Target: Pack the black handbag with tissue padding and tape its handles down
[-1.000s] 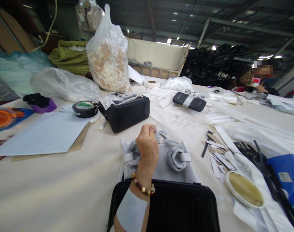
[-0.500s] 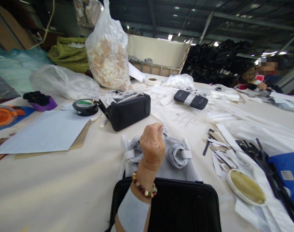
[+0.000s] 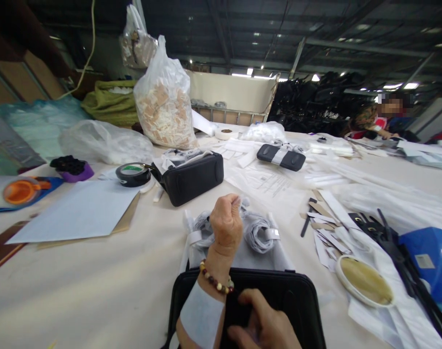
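Note:
A black bag [image 3: 297, 295] lies in front of me, its grey-wrapped straps [image 3: 260, 235] coiled beyond its far edge and bound with white bands. My left hand [image 3: 226, 218], a beaded bracelet at the wrist, is closed in a fist above the wrapping. A bit of pale material shows by its fingertips; what it grips is hidden. Low in the view, my right hand [image 3: 264, 322] is curled over the bag, beside the left forearm. Thumb and forefinger bend around a very dark patch that I cannot make out against the black bag.
Beyond stand another black bag [image 3: 195, 179] and a smaller black one [image 3: 281, 157] with a white band. Black tape [image 3: 133, 175] and a pale sheet [image 3: 78, 208] lie left; paper scraps [image 3: 326, 232] and a blue tape dispenser [image 3: 424, 261] right. A person [image 3: 377, 121] sits far right.
My right hand has come into view from the bottom, over the black bag. My left hand stays in a fist at nearly the same place. The view has tilted up slightly.

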Motion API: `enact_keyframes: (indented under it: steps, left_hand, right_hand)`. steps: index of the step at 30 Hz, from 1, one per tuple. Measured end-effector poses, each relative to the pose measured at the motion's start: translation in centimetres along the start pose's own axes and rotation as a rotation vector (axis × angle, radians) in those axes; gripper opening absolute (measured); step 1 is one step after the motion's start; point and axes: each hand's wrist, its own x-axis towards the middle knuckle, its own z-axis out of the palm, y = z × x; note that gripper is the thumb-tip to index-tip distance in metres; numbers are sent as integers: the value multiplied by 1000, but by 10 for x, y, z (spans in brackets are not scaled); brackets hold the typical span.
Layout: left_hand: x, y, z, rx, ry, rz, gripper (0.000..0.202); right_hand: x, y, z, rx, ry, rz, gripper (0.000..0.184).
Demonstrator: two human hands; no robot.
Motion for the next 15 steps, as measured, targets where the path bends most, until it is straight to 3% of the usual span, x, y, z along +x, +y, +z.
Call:
enact_keyframes:
  steps: [3,6,10,15]
  left_hand:
    - [0,-2,2,-7,-12,-18,17]
    - [-1,0,-4,-16,-51,-17,16]
    - [-10,11,-31,-10,-138,13,13]
    - [-40,28,-69,-1,-287,136,15]
  right_hand:
    - [12,-16,2,164,4,-60,26]
    - [16,-18,6,255,15,-63,25]
    - [20,-10,11,252,54,-67,27]
    - [25,-6,15,308,99,-67,26]
